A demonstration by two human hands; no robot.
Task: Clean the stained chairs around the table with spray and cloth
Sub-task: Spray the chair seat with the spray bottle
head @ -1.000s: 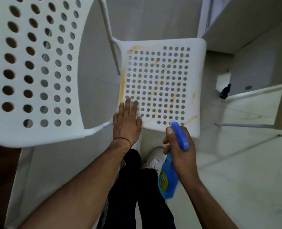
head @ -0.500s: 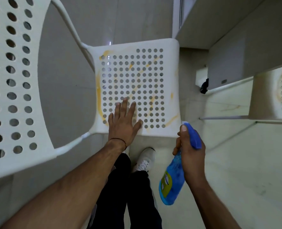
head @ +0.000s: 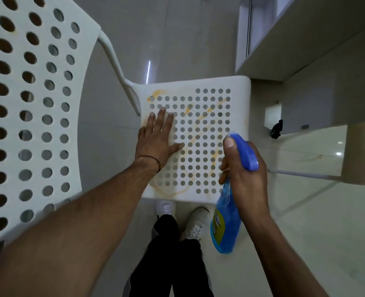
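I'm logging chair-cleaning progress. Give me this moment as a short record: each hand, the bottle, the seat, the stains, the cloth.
left hand: flat on the seat's left part, fingers straight
right hand: grips the spray bottle
spray bottle: blue, held over the seat's right edge, spray head at the top
seat: white, perforated
stains: orange-yellow streaks across the seat, not yet wiped off
cloth: none clearly visible
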